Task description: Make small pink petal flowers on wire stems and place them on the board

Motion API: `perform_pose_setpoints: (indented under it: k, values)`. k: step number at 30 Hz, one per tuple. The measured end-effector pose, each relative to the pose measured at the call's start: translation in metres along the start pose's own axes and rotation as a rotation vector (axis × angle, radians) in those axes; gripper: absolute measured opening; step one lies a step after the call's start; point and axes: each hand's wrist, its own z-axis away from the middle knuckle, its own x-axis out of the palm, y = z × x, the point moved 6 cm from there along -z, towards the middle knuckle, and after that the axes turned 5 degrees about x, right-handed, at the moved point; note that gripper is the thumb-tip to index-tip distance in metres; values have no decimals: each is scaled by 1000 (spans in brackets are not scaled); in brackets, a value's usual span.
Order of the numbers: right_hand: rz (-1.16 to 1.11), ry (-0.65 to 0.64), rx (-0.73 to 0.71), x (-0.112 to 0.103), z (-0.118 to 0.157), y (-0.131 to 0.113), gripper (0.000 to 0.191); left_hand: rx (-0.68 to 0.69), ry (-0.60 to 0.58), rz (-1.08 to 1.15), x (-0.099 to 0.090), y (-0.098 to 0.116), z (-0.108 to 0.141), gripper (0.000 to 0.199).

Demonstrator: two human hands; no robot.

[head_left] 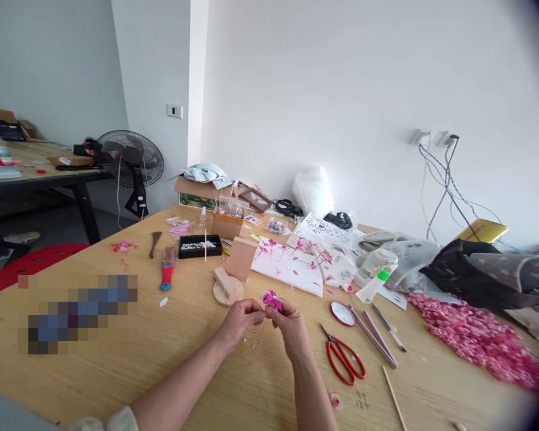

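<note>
A small magenta flower (273, 300) with pointed petals is pinched between the thumb and fingers of my right hand (289, 323), above the wooden table. My left hand (246, 316) is closed in a pinch right beside the flower's base. What its fingertips grip is too small to make out. Just behind my hands, a round wooden disc (240, 292) carries a small wooden block, and an upright wooden board (241, 258) stands behind it. Red-handled scissors (345, 360) lie to the right, near a white round dish (343, 313) with a red rim and pink tweezers (375, 340).
Magenta flowers and petals rest on a white foam slab (287, 272). A red-handled brush (167, 269) and black tray (200, 246) are at left. On the right are a glue bottle (377, 284), a pink petal heap (476, 341) and a wooden stick (393, 397).
</note>
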Motion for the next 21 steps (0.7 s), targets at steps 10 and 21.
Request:
perform_pose_setpoints:
  k: [10, 21]
  values:
    - [-103, 552, -137, -66, -10, -33, 17, 115, 64, -158, 1, 0, 8, 14]
    - [182, 624, -82, -105, -98, -70, 18, 666, -200, -792, 30, 14, 31, 20]
